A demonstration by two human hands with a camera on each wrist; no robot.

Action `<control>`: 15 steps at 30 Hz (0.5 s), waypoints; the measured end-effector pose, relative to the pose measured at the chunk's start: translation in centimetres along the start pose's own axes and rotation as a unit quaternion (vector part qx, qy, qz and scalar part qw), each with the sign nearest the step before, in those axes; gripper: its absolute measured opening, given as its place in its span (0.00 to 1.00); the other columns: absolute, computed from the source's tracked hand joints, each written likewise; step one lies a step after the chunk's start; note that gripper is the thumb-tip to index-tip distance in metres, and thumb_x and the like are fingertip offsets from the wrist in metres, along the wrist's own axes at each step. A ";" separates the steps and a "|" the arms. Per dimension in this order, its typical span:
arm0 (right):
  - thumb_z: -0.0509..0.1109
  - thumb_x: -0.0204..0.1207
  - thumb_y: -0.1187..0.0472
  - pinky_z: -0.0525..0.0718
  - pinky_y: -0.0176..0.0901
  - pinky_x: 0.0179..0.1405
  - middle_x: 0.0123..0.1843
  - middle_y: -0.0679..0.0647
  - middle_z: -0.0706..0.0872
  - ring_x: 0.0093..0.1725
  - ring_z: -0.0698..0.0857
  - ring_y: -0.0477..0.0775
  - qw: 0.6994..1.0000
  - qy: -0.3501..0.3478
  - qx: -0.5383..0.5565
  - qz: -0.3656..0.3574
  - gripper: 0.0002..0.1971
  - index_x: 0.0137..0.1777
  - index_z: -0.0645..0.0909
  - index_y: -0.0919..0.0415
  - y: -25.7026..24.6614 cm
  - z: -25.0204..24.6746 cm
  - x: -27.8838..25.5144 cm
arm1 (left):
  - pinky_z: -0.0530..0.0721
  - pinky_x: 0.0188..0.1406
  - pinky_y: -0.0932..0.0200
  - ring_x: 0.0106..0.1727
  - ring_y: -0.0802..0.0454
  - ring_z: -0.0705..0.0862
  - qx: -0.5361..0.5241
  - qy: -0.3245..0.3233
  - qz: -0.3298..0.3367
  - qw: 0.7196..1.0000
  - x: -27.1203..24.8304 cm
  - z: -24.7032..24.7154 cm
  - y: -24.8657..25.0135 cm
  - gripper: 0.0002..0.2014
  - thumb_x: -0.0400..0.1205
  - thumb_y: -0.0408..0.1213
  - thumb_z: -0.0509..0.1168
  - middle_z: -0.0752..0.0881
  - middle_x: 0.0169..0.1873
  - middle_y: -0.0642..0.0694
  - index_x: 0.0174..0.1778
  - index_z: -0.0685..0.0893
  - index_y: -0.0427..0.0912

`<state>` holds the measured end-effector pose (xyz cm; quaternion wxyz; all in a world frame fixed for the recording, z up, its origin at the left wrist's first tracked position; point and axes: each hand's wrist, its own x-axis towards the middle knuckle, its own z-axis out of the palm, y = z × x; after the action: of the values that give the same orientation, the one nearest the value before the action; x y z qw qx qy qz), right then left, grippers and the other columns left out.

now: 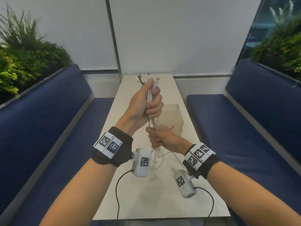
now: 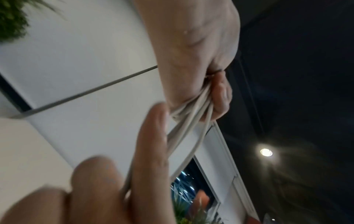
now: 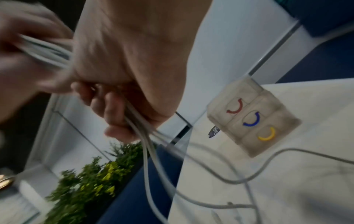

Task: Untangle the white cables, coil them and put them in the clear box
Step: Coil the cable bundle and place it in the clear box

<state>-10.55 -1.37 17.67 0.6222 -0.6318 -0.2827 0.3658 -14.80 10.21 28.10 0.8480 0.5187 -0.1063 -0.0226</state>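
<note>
Cables (image 1: 152, 101) are gathered into one bundle in the head view. Our left hand (image 1: 143, 103) is raised over the middle of the table (image 1: 187, 201), fingers curled tight round the upper part of the white cables, with the plug ends (image 1: 146, 79) standing out above the fist. Our right hand (image 1: 162, 138) sits just below it, nearer to us, fingers closed round the same strands. Below that grip the tails hang loose and lie in slack curves on the near table top. The clear box (image 1: 176, 118) stands on the table beyond and to the right of the hands; we cannot tell whether any cable lies in it.

In the left wrist view, the strands (image 2: 191, 121) run taut from our blurred fingers (image 2: 149, 151) at the near edge into the other fist (image 2: 201, 63).

In the right wrist view, the fingers (image 3: 113, 115) clamp several strands, which fan out below them and trail across the table. A small tray (image 3: 254, 118) with red, blue and yellow arcs lies to the right, apart from the cables.

We judge the cables aligned at one end and largely separated. Coiling and boxing remain.
</note>
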 end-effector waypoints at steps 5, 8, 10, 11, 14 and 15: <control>0.71 0.79 0.70 0.75 0.28 0.25 0.34 0.55 0.76 0.33 0.70 0.47 0.961 -0.041 -0.271 0.046 0.10 0.38 0.77 0.59 -4.7 -2.0 -1.5 | 0.52 0.13 0.70 0.12 0.59 0.57 0.107 -0.197 -0.179 0.958 -2.5 -0.3 -1.3 0.22 0.87 0.55 0.55 0.63 0.14 0.56 0.32 0.68 0.46; 0.66 0.78 0.77 0.73 0.37 0.31 0.41 0.75 0.84 0.33 0.74 0.52 0.913 -0.098 -0.388 0.073 0.06 0.42 0.84 0.74 -6.5 -4.5 -0.9 | 0.51 0.17 0.64 0.17 0.56 0.57 0.346 -0.202 -0.278 0.873 -4.0 -0.5 -2.7 0.25 0.87 0.59 0.55 0.63 0.16 0.54 0.28 0.64 0.49; 0.68 0.76 0.75 0.73 0.38 0.26 0.31 0.62 0.80 0.27 0.73 0.47 0.892 -0.128 -0.426 0.080 0.08 0.37 0.82 0.67 -6.5 -5.4 0.3 | 0.58 0.18 0.62 0.20 0.51 0.61 0.501 -0.191 -0.293 0.792 -4.3 -1.4 -3.8 0.28 0.87 0.61 0.55 0.65 0.19 0.48 0.26 0.66 0.45; 0.67 0.77 0.74 0.73 0.37 0.23 0.30 0.57 0.77 0.25 0.72 0.45 0.894 -0.133 -0.418 0.091 0.07 0.40 0.82 0.66 -6.7 -5.6 0.7 | 0.64 0.19 0.62 0.20 0.50 0.64 0.556 -0.178 -0.287 0.760 -4.3 -1.9 -4.4 0.30 0.86 0.62 0.54 0.68 0.19 0.46 0.26 0.68 0.42; 0.63 0.82 0.70 0.70 0.37 0.20 0.29 0.54 0.69 0.24 0.66 0.47 0.933 -0.123 -0.321 0.101 0.05 0.49 0.79 0.61 -7.1 -5.9 0.8 | 0.71 0.24 0.61 0.21 0.48 0.70 0.596 -0.069 -0.243 0.762 -3.7 -3.7 -6.0 0.30 0.88 0.59 0.53 0.74 0.23 0.42 0.28 0.72 0.39; 0.62 0.84 0.69 0.68 0.38 0.20 0.29 0.53 0.68 0.24 0.65 0.48 0.949 -0.104 -0.280 0.097 0.05 0.52 0.77 0.60 -6.8 -6.0 0.7 | 0.69 0.23 0.61 0.22 0.50 0.70 0.554 -0.006 -0.234 0.799 -3.4 -4.3 -6.2 0.26 0.89 0.54 0.54 0.74 0.25 0.42 0.30 0.72 0.41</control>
<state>-4.59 -3.81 24.12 0.3491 -0.7634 -0.3742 0.3941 -16.78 11.62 20.16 0.3837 0.9092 0.0192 -0.1604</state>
